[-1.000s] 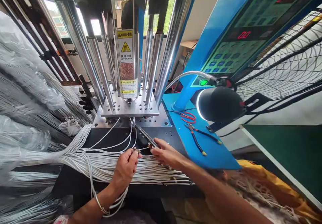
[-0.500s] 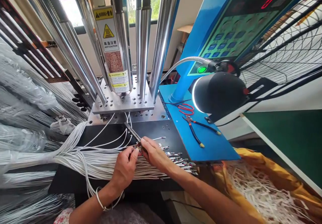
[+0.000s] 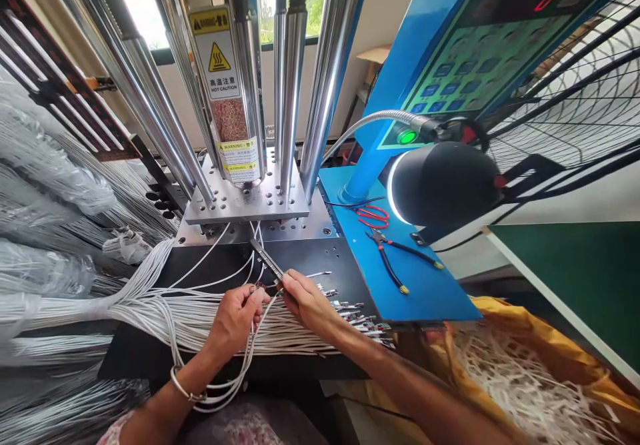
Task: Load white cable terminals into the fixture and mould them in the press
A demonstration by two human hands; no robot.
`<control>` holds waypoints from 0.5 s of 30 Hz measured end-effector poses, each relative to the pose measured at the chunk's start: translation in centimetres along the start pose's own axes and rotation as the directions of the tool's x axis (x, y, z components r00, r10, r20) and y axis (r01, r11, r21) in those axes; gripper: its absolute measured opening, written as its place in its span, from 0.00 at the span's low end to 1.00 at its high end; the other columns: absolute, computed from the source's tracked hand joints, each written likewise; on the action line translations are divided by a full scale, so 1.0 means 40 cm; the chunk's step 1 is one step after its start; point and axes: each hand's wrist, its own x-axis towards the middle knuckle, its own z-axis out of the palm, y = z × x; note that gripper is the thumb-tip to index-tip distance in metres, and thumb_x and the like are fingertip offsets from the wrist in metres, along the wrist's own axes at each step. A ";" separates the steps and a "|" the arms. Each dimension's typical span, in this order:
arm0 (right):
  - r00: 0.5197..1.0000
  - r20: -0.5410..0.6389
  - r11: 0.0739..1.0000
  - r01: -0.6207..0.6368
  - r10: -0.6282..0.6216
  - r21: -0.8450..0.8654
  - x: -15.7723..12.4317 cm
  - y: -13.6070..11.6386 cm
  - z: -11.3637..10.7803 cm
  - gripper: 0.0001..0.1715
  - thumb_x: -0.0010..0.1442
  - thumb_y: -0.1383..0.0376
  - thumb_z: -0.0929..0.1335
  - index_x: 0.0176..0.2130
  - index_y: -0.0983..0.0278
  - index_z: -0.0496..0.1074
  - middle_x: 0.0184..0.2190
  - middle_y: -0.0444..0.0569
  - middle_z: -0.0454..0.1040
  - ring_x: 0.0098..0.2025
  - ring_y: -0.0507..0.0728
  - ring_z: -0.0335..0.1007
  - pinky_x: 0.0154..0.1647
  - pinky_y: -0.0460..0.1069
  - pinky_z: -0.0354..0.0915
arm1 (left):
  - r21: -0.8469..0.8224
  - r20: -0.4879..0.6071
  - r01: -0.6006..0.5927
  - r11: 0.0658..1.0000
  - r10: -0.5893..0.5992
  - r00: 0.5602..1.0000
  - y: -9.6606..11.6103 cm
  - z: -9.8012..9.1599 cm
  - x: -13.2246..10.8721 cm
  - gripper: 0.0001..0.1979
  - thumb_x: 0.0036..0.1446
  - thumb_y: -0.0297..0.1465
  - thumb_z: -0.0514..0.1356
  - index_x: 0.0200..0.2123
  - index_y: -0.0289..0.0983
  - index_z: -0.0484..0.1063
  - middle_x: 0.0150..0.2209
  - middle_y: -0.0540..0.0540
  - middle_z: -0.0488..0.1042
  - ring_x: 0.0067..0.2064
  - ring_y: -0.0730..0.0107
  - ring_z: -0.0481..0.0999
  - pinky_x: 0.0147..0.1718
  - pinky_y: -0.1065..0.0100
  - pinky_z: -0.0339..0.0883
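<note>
My right hand is closed around the near end of a narrow, dark metal bar with slots along it. The bar points away toward the press. Just left of it, my left hand is closed, fingertips pinched at a small, partly hidden piece. White cables loop from between the hands down past my left wrist. Beneath both hands lies a thick bundle of white cables, with small connectors at its right end.
Ahead stands a press with a metal plate and a hot-caution label. On the blue board lie cutting pliers and a red-handled tool. A lit lamp hangs over it. A yellow bag holds white scraps.
My left hand has drawn back left, away from the bar, and the cable loops below it now show more. My right hand still holds the bar, nearly in place. The view has shifted slightly.
</note>
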 end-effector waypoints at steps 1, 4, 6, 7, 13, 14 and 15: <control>1.000 0.010 1.000 0.005 -0.005 -0.011 -0.001 0.000 0.000 0.19 0.67 0.56 0.57 0.27 0.61 0.54 0.22 0.39 0.54 0.24 0.50 0.50 0.25 0.46 0.49 | 0.040 0.023 -0.032 0.999 0.031 0.999 0.003 -0.003 0.000 0.20 0.61 0.44 0.54 0.26 0.35 0.70 0.21 0.53 0.63 0.23 0.75 0.60 0.23 0.73 0.56; 0.996 0.060 0.990 0.066 -0.059 -0.122 -0.003 -0.005 0.001 0.18 0.67 0.58 0.57 0.26 0.61 0.54 0.23 0.40 0.55 0.25 0.51 0.50 0.25 0.46 0.49 | 0.085 0.084 -0.088 0.992 0.081 0.993 0.005 -0.001 -0.002 0.20 0.61 0.43 0.55 0.23 0.35 0.68 0.21 0.53 0.62 0.24 0.76 0.58 0.25 0.73 0.54; 0.991 0.080 0.970 0.121 -0.107 -0.211 -0.004 -0.010 0.001 0.18 0.66 0.59 0.57 0.26 0.62 0.55 0.24 0.41 0.56 0.26 0.51 0.51 0.26 0.47 0.49 | 0.042 0.091 -0.036 0.998 0.032 0.995 0.004 0.004 -0.002 0.21 0.61 0.45 0.55 0.23 0.36 0.66 0.20 0.54 0.60 0.23 0.75 0.56 0.23 0.73 0.53; 0.990 0.083 0.960 0.135 -0.118 -0.244 -0.005 -0.013 0.001 0.18 0.67 0.60 0.57 0.26 0.62 0.55 0.24 0.41 0.57 0.27 0.51 0.51 0.27 0.47 0.49 | 0.010 0.088 -0.007 1.000 0.006 0.996 0.002 0.007 -0.003 0.21 0.60 0.45 0.55 0.24 0.36 0.66 0.20 0.54 0.60 0.23 0.76 0.56 0.22 0.73 0.52; 0.988 0.127 0.918 0.134 -0.092 -0.373 -0.011 -0.024 0.003 0.17 0.69 0.59 0.54 0.28 0.61 0.57 0.22 0.40 0.58 0.26 0.52 0.53 0.28 0.47 0.49 | -0.120 0.071 0.044 0.992 -0.036 0.997 -0.006 0.009 -0.007 0.19 0.57 0.46 0.58 0.26 0.35 0.68 0.19 0.54 0.61 0.21 0.77 0.57 0.20 0.74 0.52; 0.986 0.135 0.917 0.142 -0.098 -0.373 -0.012 -0.023 0.003 0.17 0.68 0.59 0.55 0.29 0.61 0.57 0.22 0.39 0.58 0.26 0.52 0.53 0.28 0.48 0.49 | -0.111 0.095 0.045 0.993 -0.035 0.995 -0.007 0.006 -0.006 0.20 0.57 0.46 0.58 0.25 0.35 0.68 0.19 0.53 0.63 0.21 0.76 0.59 0.20 0.74 0.54; 0.987 0.128 0.924 0.141 -0.102 -0.355 -0.012 -0.022 0.003 0.17 0.68 0.59 0.55 0.29 0.61 0.57 0.21 0.39 0.58 0.25 0.52 0.53 0.28 0.48 0.49 | -0.099 0.112 0.042 0.994 -0.030 0.993 -0.008 0.002 -0.004 0.20 0.57 0.46 0.58 0.25 0.35 0.69 0.20 0.52 0.65 0.21 0.76 0.62 0.21 0.74 0.57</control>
